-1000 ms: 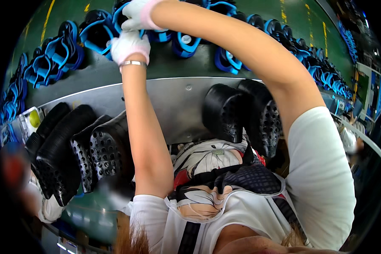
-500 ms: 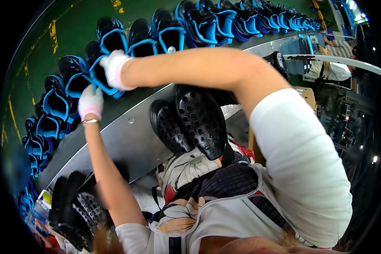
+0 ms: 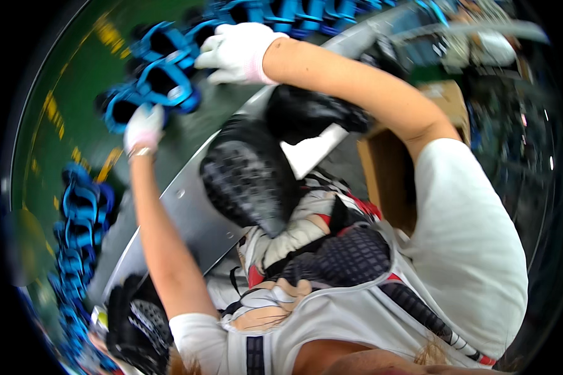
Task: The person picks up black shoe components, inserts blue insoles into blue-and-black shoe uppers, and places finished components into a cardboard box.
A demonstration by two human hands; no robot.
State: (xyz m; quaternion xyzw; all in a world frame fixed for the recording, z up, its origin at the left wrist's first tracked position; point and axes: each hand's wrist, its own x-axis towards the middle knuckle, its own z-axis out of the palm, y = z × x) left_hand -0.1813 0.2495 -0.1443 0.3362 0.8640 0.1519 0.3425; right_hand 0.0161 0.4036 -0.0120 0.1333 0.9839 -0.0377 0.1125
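My left hand (image 3: 145, 128), in a white glove, is closed at the heel edge of a black shoe with a blue collar (image 3: 122, 111); its fingertips are partly blurred. Two more blue-collared shoes stand close by, one blue-rimmed shoe (image 3: 166, 86) just right of it and another shoe (image 3: 162, 42) farther back. My right hand (image 3: 238, 55), also gloved, is open over the grey surface with its fingers apart and nothing in them. Its fingertips are near the right-hand shoes.
A metal edge (image 3: 187, 187) runs along my side of the belt. Black shoe-shaped pieces with dimpled undersides (image 3: 247, 172) rest in front of me, with more black pieces (image 3: 137, 312) at lower left. Rows of blue-collared shoes (image 3: 78, 234) curve away. A cardboard box (image 3: 447, 103) stands right.
The view has shifted and blurred. My right hand has come off the shoe it was at and opened. A gap now shows in the row between the left hand's shoe and the nearer ones.
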